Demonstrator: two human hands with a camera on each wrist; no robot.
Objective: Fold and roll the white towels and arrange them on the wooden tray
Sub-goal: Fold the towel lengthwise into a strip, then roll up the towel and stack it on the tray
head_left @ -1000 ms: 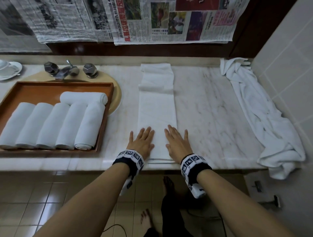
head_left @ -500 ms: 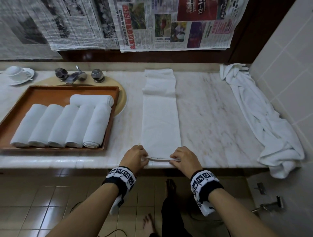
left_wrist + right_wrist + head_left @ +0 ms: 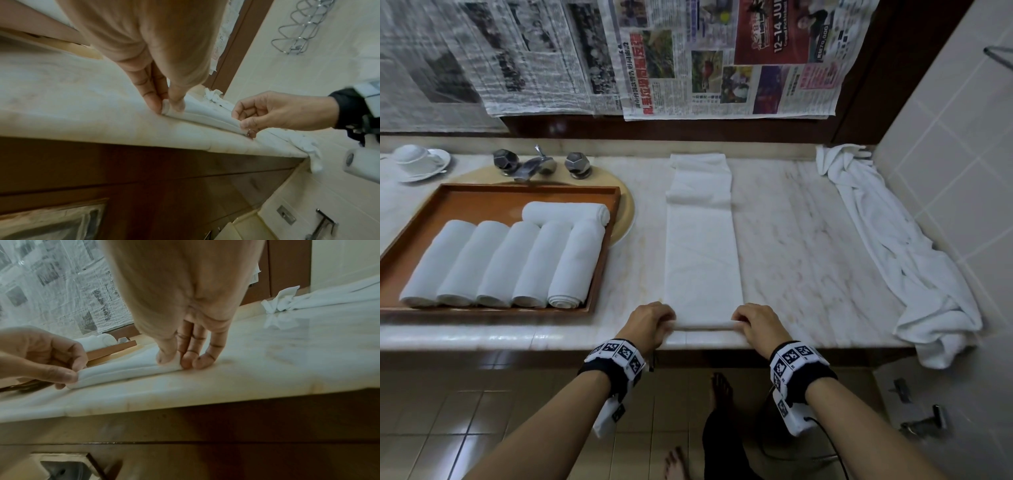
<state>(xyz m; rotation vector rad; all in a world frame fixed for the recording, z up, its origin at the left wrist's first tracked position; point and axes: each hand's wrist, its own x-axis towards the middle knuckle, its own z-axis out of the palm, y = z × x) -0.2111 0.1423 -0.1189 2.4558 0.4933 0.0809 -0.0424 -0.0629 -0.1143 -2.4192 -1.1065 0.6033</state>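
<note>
six rolled towels [image 3: 517, 260] already in the wooden tray [image 3: 599, 274] at left. mid-worktop [image 3: 808, 246], folded towel [image 3: 702, 253] just starting to roll: left hand [image 3: 650, 320] and right hand [image 3: 755, 320] fingers curled, pinching near edge. next, probably: even forward rolling, tight.

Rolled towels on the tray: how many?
6. Five rolls lie side by side along the near part of the tray; one roll lies crosswise behind them, at the right. Any beneath would be hidden.
</note>
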